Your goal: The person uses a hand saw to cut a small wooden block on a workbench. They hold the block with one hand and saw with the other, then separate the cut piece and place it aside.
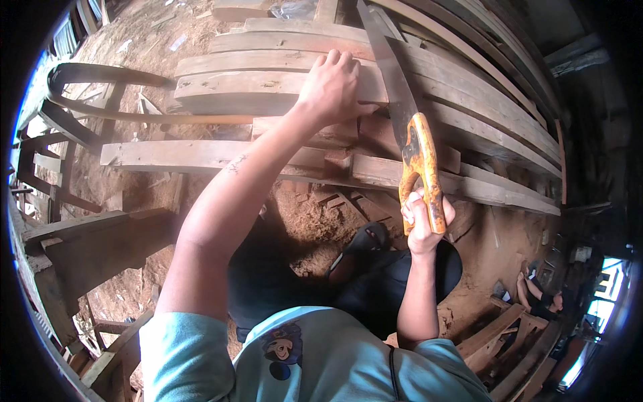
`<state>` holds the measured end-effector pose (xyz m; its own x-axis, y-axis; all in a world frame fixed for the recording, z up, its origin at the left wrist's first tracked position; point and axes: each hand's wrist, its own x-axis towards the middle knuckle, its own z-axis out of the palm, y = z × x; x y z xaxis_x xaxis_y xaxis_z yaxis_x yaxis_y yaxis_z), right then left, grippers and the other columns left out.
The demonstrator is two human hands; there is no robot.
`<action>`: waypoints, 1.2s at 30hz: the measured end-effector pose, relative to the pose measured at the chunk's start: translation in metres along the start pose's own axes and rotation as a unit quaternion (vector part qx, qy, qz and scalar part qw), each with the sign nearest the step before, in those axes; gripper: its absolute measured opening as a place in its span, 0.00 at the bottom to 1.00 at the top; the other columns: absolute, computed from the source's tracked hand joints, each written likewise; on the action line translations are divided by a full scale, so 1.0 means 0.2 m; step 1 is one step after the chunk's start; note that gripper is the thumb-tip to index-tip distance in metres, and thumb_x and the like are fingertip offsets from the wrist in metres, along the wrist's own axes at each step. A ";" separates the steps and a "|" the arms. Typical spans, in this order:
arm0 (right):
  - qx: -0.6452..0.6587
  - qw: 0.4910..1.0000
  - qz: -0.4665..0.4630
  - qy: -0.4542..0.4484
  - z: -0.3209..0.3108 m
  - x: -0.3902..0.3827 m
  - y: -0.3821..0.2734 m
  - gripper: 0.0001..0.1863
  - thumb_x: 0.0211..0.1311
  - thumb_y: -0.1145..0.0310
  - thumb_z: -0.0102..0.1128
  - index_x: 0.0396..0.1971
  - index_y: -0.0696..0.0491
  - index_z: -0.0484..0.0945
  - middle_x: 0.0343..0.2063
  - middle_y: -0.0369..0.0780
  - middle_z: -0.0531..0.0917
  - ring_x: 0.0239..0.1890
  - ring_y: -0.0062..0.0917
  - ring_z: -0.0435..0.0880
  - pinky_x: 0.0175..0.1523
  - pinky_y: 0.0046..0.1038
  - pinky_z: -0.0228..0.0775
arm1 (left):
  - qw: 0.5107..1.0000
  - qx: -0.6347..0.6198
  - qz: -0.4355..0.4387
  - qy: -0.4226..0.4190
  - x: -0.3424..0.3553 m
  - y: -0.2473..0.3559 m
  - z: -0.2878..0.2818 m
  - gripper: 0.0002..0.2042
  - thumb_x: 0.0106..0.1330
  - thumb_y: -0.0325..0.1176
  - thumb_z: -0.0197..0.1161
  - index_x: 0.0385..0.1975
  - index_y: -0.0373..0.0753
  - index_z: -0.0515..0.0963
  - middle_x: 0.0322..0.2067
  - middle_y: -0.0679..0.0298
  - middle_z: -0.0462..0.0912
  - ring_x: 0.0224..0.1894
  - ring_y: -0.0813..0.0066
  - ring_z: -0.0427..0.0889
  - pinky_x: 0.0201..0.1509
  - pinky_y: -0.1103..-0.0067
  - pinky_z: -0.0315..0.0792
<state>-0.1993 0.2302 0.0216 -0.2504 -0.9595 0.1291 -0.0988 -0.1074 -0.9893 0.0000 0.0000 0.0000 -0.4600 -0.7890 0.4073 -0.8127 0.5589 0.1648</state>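
Observation:
My right hand (426, 218) is wrapped round the worn yellow handle of a handsaw (395, 84). The long grey blade points away from me and lies across a row of wooden beams (268, 61). Whether its teeth are in the wood I cannot tell. To the left of the blade, my left hand (333, 84) rests on top of the nearer beams with its fingers stretched forward and the thumb out to the side. Under these beams are shorter wood blocks (392, 142) and a long lower beam (181, 154).
A curved wooden frame (107, 74) stands at the left, above a heavy timber piece (100, 244). Sawdust (315, 224) covers the ground by my feet. More timber (492, 335) lies at the lower right, where another person (539, 295) is in the background.

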 end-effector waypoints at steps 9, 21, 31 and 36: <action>-0.081 0.994 -0.072 0.024 -0.01 -0.03 0.13 0.02 0.64 0.80 0.58 0.31 0.58 0.75 0.24 0.34 0.74 0.20 0.15 0.70 0.26 0.20 0.64 | 1.000 0.002 -0.011 0.001 0.01 0.01 0.01 0.43 0.55 0.66 0.71 0.53 0.27 0.77 0.49 0.50 0.78 0.57 0.55 0.75 0.63 0.63 0.71; -0.046 0.998 -0.050 0.011 0.04 0.06 0.06 0.03 0.66 0.79 0.58 0.31 0.57 0.76 0.22 0.34 0.75 0.19 0.13 0.69 0.25 0.18 0.63 | 1.000 0.019 -0.007 0.016 0.00 0.02 0.02 0.41 0.56 0.66 0.71 0.53 0.30 0.80 0.52 0.52 0.80 0.60 0.56 0.75 0.65 0.64 0.70; -0.056 0.996 -0.061 0.026 0.04 -0.05 0.01 0.01 0.66 0.80 0.56 0.34 0.59 0.76 0.23 0.36 0.76 0.18 0.15 0.68 0.25 0.20 0.63 | 1.000 0.019 -0.020 0.015 0.01 0.00 0.03 0.40 0.56 0.66 0.70 0.52 0.31 0.81 0.53 0.53 0.78 0.61 0.57 0.72 0.65 0.63 0.70; -0.046 0.998 -0.031 -0.021 -0.08 -0.10 -0.02 0.01 0.65 0.79 0.56 0.33 0.58 0.75 0.21 0.35 0.74 0.18 0.14 0.67 0.26 0.19 0.64 | 0.999 0.030 -0.029 0.016 0.01 -0.08 0.03 0.40 0.55 0.67 0.70 0.51 0.31 0.81 0.53 0.54 0.78 0.61 0.56 0.73 0.64 0.63 0.70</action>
<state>-0.2102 0.2535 0.0245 -0.2007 -0.9619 0.1857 -0.2020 -0.1449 -0.9686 0.0100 -0.0124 -0.0081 -0.4013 -0.8098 0.4280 -0.8575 0.4963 0.1352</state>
